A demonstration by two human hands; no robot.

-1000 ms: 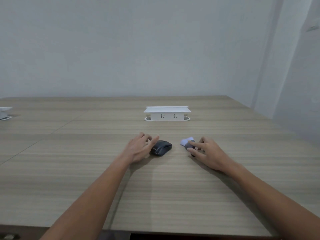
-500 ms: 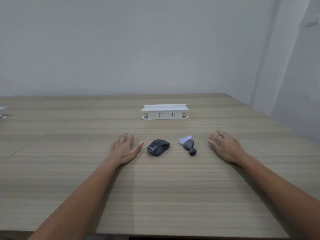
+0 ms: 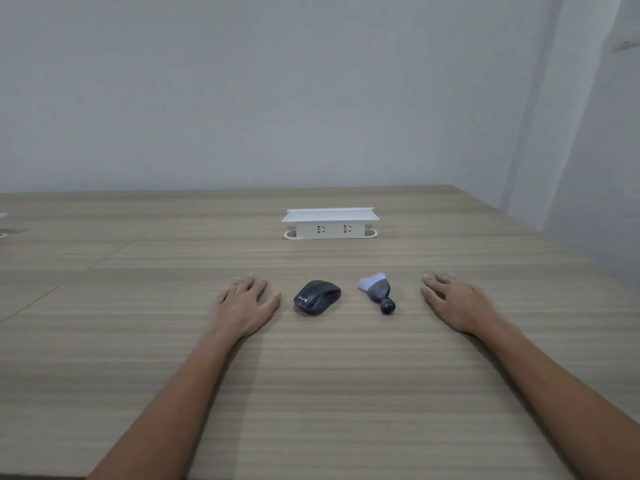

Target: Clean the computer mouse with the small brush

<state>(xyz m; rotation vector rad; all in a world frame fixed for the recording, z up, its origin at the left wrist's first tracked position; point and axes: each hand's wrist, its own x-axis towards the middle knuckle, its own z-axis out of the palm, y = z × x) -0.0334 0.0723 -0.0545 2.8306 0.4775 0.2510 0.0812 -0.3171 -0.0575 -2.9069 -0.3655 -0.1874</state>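
A black computer mouse [image 3: 317,296] lies on the wooden table [image 3: 311,393] in the middle of the view. To its right lies the small brush [image 3: 377,292], with pale lilac bristles pointing away and a dark grey knob handle toward me. My left hand [image 3: 246,303] rests flat on the table just left of the mouse, palm down, fingers apart, not touching it. Flat on the table to the right of the brush is my right hand [image 3: 456,301], a clear gap away from it. Neither hand holds anything.
A white power-socket box [image 3: 330,224] stands on the table behind the mouse and brush. A white object [image 3: 2,223] shows at the far left edge. The table's right edge runs diagonally close to a wall corner.
Both hands let go and drew apart: the left hand moved left off the mouse, the right hand moved right off the brush. Mouse and brush now lie uncovered.
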